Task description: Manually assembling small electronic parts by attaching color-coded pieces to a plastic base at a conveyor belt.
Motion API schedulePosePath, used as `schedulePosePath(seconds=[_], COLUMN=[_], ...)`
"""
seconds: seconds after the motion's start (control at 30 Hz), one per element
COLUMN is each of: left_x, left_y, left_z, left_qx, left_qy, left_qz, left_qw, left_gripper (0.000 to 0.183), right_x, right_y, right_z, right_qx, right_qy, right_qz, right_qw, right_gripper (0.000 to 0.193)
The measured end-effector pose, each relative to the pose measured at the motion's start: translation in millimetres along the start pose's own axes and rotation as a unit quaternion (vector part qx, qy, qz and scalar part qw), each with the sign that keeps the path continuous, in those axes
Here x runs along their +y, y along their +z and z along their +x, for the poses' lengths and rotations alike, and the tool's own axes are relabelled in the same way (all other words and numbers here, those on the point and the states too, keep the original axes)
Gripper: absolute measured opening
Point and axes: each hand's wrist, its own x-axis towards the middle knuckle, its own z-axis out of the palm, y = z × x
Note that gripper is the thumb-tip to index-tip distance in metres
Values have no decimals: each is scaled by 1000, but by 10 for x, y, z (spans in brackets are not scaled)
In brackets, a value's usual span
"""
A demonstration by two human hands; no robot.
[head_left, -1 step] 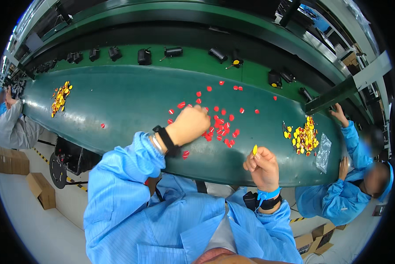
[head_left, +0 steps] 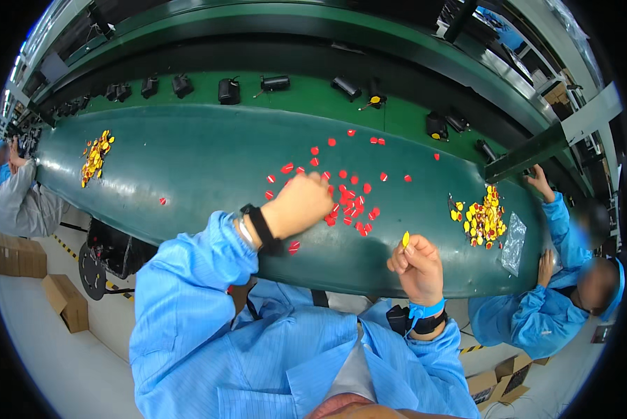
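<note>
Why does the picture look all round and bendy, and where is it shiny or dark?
Head view: the fisheye lens bends the long dark-green table and leaves the picture's corners black; head view: pale glare lies on the tabletop, and bright glints show on the crinkly clear plastic bag; head view: a dark shadow falls below the black fabric wristband by the bare left hand.

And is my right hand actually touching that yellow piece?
Touching. The head view shows the right hand pinching the yellow piece near its lower end, the upper part sticking up in plain sight.
</note>
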Motion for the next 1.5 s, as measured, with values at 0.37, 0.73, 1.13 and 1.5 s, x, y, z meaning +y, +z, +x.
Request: schedulePosePath(seconds=[0.37,0.73,1.13,1.5], left_x=[-2042,-2813,-170,906], left_y=[344,628,-313,-408], left_z=[-237,15,-63,-64], left_qx=[271,229,257,242], left_qy=[-492,-578,-241,-144], left_qz=[-192,-530,-754,-791], left_qw=[804,577,554,543], left_gripper=[21,20,27,19], right_x=[-226,-310,-238,-241], right_y=[-425,-512,146,423], right_z=[198,121,286,-141], right_qx=[58,118,-23,33], right_qy=[-40,-44,-54,-76], right_qz=[20,21,-153,-262], right_qw=[997,992,986,962], right_gripper=[13,8,13,9])
